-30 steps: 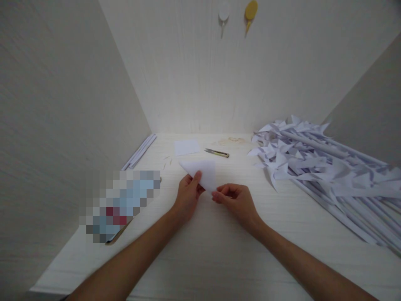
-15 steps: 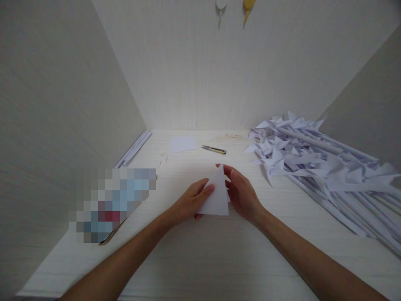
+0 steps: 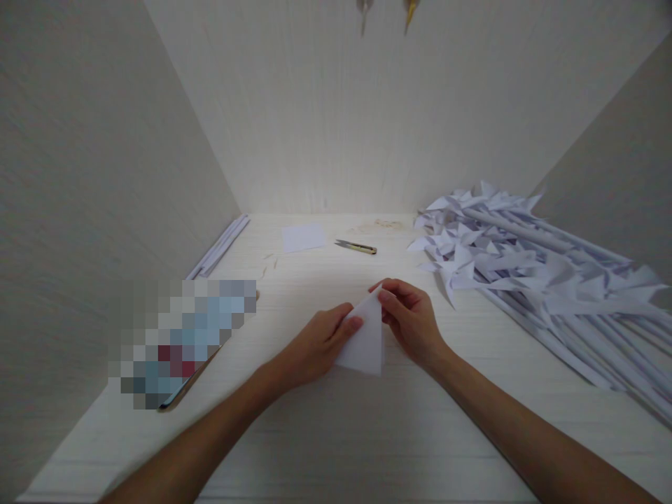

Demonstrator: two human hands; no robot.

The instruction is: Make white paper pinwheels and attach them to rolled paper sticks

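A folded sheet of white paper (image 3: 366,343), triangular in outline, is held above the middle of the table. My left hand (image 3: 326,343) grips its left side, thumb on the front face and the other fingers behind it. At the paper's top corner, my right hand (image 3: 412,315) pinches the tip between thumb and fingers. Beyond the hands lie small thread snips (image 3: 357,247) and a flat white paper sheet (image 3: 303,238).
Pinwheel-like folded papers with long white paper sticks (image 3: 525,266) are heaped at the right. Several rolled paper sticks (image 3: 220,246) lie by the left wall. A pixelated flat object (image 3: 194,343) rests at the left. Two hooks (image 3: 411,14) hang on the back wall.
My right hand has closed its thumb and fingers onto the paper's top corner; before, it was cupped beside the paper. The paper has shifted slightly lower and turned a little.
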